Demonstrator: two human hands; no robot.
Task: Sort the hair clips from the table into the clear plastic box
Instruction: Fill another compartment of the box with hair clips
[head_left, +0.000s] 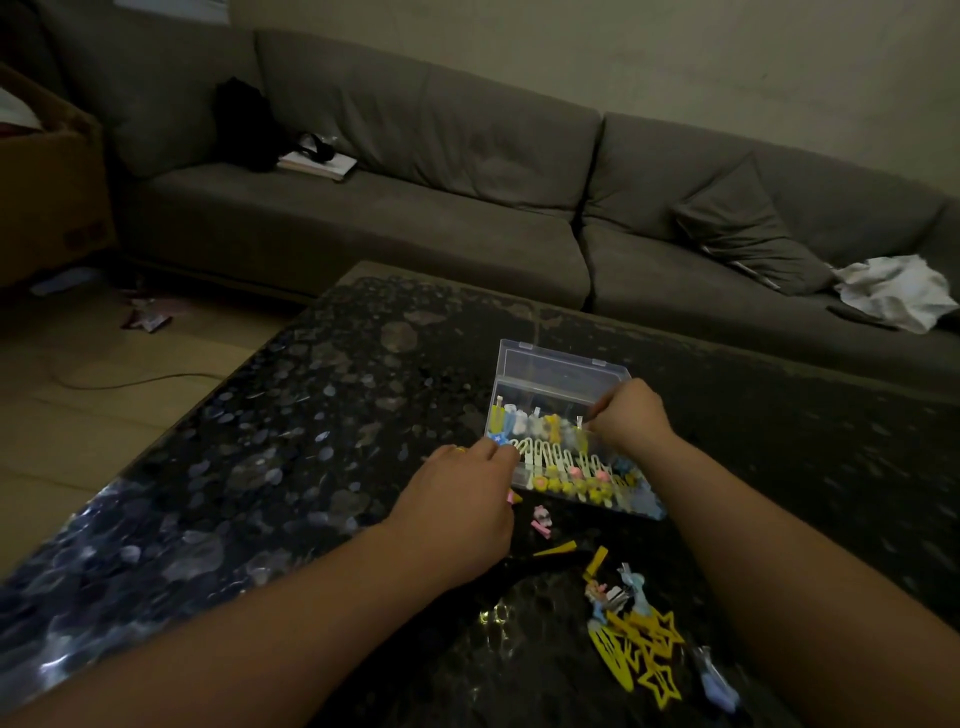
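1. Clear plastic box (563, 364) sits open on the dark speckled table (311, 415), its lid tipped back toward the grey sofa (415, 156).
2. I see rows of clips inside the box (561, 457): yellow, white and pale blue ones standing side by side.
3. My left hand (457, 514) rests at the box's near left corner, fingers curled against the edge by a blue clip (496, 440); I cannot tell whether it grips anything.
4. My right hand (631, 415) is over the box's right side, fingertips pinched together on a small clip that I can barely make out.
5. Loose clips (639, 634) lie on the table near me, mostly yellow stars, with 2 pink ones (540, 519) just beside the box.
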